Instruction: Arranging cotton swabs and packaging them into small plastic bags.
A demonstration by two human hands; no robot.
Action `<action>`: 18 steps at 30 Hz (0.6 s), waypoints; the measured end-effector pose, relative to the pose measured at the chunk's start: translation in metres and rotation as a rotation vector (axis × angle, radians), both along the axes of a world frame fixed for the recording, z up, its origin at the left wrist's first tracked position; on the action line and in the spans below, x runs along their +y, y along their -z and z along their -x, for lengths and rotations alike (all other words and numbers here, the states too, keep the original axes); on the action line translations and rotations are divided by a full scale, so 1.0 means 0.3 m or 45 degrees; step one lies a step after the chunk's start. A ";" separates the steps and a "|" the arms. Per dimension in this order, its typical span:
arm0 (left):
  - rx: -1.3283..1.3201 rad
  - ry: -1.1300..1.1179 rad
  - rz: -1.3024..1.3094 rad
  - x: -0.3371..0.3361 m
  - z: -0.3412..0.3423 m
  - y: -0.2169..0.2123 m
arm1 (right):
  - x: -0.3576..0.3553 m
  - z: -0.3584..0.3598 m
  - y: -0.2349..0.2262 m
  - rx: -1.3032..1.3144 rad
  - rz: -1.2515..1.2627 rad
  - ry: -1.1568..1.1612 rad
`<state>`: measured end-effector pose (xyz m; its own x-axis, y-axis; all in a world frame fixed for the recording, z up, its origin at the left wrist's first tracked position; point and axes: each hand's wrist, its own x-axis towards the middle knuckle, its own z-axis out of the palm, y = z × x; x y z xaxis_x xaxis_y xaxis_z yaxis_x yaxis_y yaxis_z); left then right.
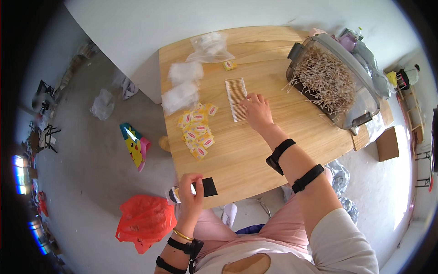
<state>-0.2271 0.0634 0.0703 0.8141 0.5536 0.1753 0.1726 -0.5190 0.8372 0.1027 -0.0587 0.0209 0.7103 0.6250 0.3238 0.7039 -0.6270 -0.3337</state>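
On the wooden table (292,160), cotton swabs (236,93) lie side by side in a long ladder-like row. My right hand (259,112) reaches over the row's right side, fingers bent and fingertips pinched at the swab ends. At the table's near left edge my left hand (190,194) is closed around a bundle of cotton swabs (175,194), whose white tips show left of the fingers. Much of the bundle is hidden by the hand. Beside that hand, at the edge, is a flat black rectangular piece (210,187).
Small yellow-and-white packets (197,130) lie piled on the left, near clear plastic bags (182,96) and one yellow box (229,65). A grey bin (365,100) heaped with loose swabs (324,80) stands at the right. A red plastic bag (146,221) hangs low at the left.
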 end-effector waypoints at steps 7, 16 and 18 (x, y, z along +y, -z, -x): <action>0.045 0.357 -0.532 -0.097 -0.279 0.036 | -0.039 0.048 -0.012 0.013 0.026 -0.016; 0.305 0.394 -0.957 -0.117 -0.574 0.211 | -0.140 0.189 -0.024 0.131 -0.022 -0.060; 0.358 0.457 -1.013 -0.113 -0.571 0.221 | -0.171 0.213 -0.017 0.227 -0.017 -0.073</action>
